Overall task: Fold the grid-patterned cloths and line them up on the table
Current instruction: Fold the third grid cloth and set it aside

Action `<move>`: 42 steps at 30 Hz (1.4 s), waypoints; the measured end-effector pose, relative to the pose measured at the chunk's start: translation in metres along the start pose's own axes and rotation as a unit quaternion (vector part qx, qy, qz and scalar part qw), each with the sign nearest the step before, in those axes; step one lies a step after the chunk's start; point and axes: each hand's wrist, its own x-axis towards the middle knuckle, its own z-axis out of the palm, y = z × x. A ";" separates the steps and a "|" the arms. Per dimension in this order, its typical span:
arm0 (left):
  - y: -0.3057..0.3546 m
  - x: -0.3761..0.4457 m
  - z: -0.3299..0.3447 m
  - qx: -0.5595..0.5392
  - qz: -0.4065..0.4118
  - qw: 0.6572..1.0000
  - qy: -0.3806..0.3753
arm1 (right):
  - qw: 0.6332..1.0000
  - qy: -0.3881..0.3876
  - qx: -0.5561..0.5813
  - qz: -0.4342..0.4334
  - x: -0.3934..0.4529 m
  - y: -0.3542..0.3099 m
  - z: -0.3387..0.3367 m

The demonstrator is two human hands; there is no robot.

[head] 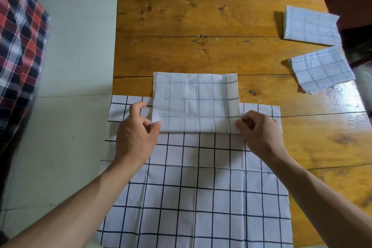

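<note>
The near corners of a half-folded white cloth with faint grid lines (196,103) are pinched by the left hand (135,135) and right hand (259,133), fingers curled, forearms extended. It lies upon a flat white cloth with dark grid lines (201,197), itself spread on the varnished wooden table (201,26).

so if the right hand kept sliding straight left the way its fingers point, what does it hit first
Probably the partly folded cloth: the right hand already pinches its near right corner, so it would push into that fold, with the left hand further along at the opposite corner.
</note>
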 end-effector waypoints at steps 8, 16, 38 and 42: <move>0.003 0.005 0.004 0.031 -0.013 0.999 0.002 | 0.999 -0.017 -0.014 0.027 0.006 -0.007 -0.003; -0.003 0.004 0.004 0.098 0.081 0.992 -0.002 | 0.999 -0.017 -0.028 0.025 0.008 -0.007 -0.002; 0.004 0.015 0.009 0.172 0.287 0.937 -0.096 | 0.959 -0.137 -0.087 -0.232 0.017 -0.012 0.034; 0.009 0.013 0.011 0.175 0.263 0.944 -0.095 | 0.959 -0.153 -0.109 -0.212 0.021 0.005 0.018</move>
